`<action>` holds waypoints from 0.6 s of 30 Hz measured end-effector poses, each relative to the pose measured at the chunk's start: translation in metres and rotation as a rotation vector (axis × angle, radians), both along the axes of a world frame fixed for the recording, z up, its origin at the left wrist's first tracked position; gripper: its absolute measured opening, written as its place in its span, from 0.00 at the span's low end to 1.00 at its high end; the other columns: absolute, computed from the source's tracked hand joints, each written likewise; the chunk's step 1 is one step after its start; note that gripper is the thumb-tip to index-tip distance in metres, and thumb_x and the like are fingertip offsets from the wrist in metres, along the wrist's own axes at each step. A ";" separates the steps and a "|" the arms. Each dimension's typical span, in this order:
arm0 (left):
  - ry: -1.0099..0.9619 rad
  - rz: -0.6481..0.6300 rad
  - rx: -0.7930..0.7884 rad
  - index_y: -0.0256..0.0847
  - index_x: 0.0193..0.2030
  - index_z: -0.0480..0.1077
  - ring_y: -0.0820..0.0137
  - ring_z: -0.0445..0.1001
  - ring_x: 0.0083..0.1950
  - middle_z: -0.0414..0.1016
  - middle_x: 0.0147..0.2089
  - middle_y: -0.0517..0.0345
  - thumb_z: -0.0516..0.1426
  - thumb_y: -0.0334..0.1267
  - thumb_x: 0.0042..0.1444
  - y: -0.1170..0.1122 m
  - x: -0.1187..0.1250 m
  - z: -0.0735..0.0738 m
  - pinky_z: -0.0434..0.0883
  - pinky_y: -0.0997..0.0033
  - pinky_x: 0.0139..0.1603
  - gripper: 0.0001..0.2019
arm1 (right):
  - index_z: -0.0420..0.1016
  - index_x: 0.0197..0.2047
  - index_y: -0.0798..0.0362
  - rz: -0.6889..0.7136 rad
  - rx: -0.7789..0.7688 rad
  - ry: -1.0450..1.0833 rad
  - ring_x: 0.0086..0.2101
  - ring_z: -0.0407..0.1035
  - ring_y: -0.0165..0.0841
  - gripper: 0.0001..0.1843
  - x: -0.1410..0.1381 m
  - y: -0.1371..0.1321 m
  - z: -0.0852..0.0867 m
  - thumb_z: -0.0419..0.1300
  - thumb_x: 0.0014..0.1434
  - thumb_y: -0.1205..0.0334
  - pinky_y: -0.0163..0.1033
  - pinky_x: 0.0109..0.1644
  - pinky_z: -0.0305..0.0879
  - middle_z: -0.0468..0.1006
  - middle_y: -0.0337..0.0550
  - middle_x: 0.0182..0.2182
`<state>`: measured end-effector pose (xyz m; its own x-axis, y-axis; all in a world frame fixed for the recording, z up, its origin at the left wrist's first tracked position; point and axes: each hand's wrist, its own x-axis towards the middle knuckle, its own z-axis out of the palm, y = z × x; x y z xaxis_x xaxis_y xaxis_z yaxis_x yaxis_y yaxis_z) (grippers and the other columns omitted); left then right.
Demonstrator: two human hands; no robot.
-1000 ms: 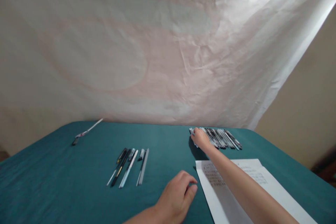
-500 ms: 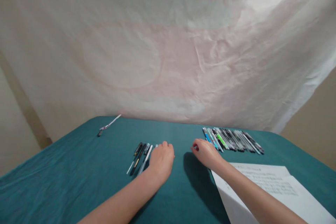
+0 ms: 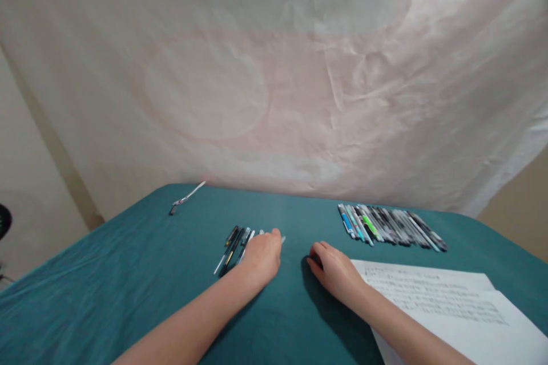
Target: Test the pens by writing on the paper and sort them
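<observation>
Small row of slim black, clear and gold-trimmed plastic pens (image 3: pixel 232 251): left hand (image 3: pixel 262 252) now brought over its right end.

Fingers are curved down there, a thin pale pen tip (image 3: pixel 283 239) showing beyond them (whether it is gripped cannot be told). The right hand (image 3: pixel 333 269), a second ago at the larger row of black, clear, blue and green pens (image 3: pixel 387 227), has been drawn back near the left hand, half curled, nothing seen in it; work thus seems shifted to the small row. White text-covered paper sheets (image 3: pixel 445 296) are partly crossed by the right forearm, on the green cloth-covered table (image 3: pixel 149 296).
</observation>
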<state>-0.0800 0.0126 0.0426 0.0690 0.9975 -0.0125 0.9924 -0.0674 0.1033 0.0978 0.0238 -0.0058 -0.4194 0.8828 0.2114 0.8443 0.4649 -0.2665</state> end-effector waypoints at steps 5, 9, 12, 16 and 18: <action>-0.096 -0.033 -0.009 0.32 0.40 0.69 0.53 0.74 0.40 0.75 0.37 0.38 0.50 0.22 0.46 -0.004 0.007 -0.004 0.67 0.57 0.40 0.14 | 0.66 0.35 0.52 0.001 0.004 0.003 0.32 0.68 0.33 0.05 0.000 -0.001 -0.004 0.51 0.57 0.63 0.34 0.33 0.58 0.72 0.43 0.31; -0.256 -0.098 -0.025 0.36 0.33 0.73 0.57 0.74 0.39 0.76 0.33 0.45 0.52 0.25 0.44 0.000 0.003 -0.008 0.66 0.63 0.40 0.12 | 0.67 0.35 0.52 0.007 0.003 0.051 0.30 0.68 0.32 0.05 0.000 -0.002 -0.006 0.51 0.57 0.63 0.33 0.33 0.57 0.72 0.42 0.30; -0.401 -0.178 -0.086 0.38 0.32 0.75 0.66 0.73 0.31 0.75 0.26 0.55 0.53 0.28 0.44 0.006 0.001 -0.012 0.67 0.73 0.31 0.11 | 0.68 0.32 0.51 0.006 -0.016 0.117 0.29 0.68 0.32 0.06 0.000 -0.002 -0.007 0.52 0.57 0.62 0.33 0.31 0.56 0.73 0.41 0.29; -0.787 -0.276 -0.200 0.33 0.34 0.75 0.73 0.70 0.26 0.74 0.25 0.57 0.51 0.32 0.48 0.011 0.006 -0.021 0.65 0.78 0.26 0.12 | 0.68 0.27 0.52 0.030 -0.158 0.354 0.24 0.66 0.31 0.13 -0.003 0.001 -0.008 0.48 0.59 0.59 0.33 0.27 0.56 0.72 0.39 0.22; -1.098 -0.271 -0.265 0.31 0.34 0.74 0.74 0.69 0.26 0.73 0.26 0.56 0.52 0.34 0.48 0.012 0.011 -0.026 0.65 0.77 0.28 0.12 | 0.68 0.27 0.52 0.057 -0.258 0.536 0.22 0.65 0.29 0.15 -0.004 0.001 -0.007 0.46 0.60 0.58 0.32 0.26 0.57 0.71 0.38 0.21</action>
